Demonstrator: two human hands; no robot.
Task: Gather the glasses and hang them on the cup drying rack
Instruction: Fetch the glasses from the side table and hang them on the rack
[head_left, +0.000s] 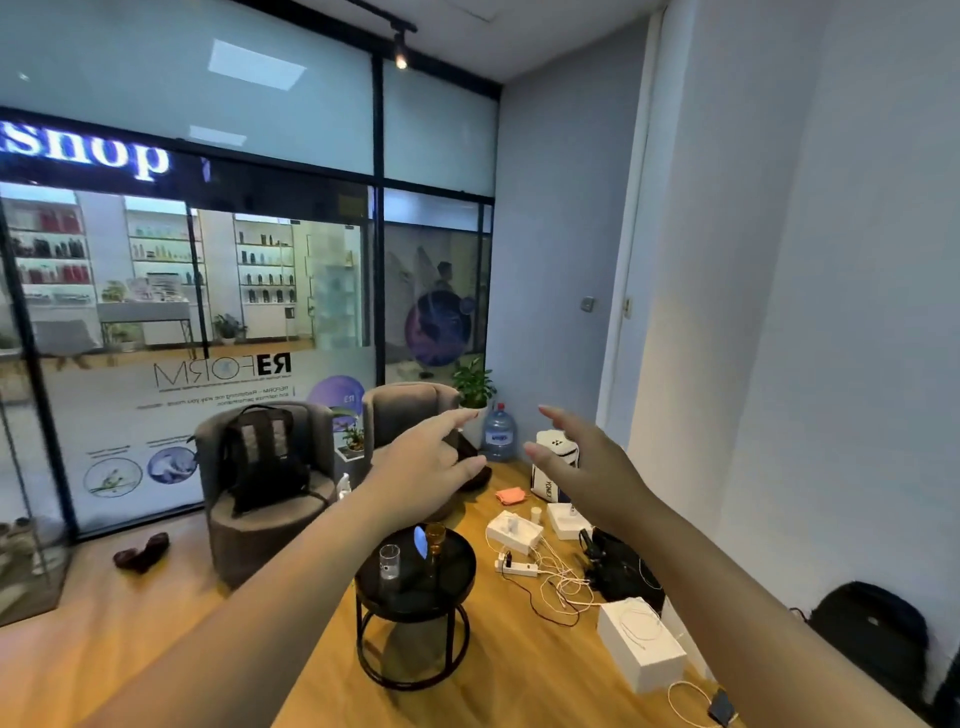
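Note:
A clear tumbler (389, 561) and an amber stemmed glass (435, 540) stand on a small round black table (457, 577) in the middle of the room. A bluish glass (420, 540) shows beside the amber one. My left hand (426, 470) and my right hand (582, 462) are stretched out in the air above and beyond the table, fingers straight and spread, holding nothing. No cup drying rack is in view.
Two grey armchairs (270, 499) stand behind the table, one with a black backpack (262, 457). White boxes (641, 652), a power strip (517, 566) and tangled cables litter the wooden floor at right. A water jug (500, 434) and a plant sit in the corner.

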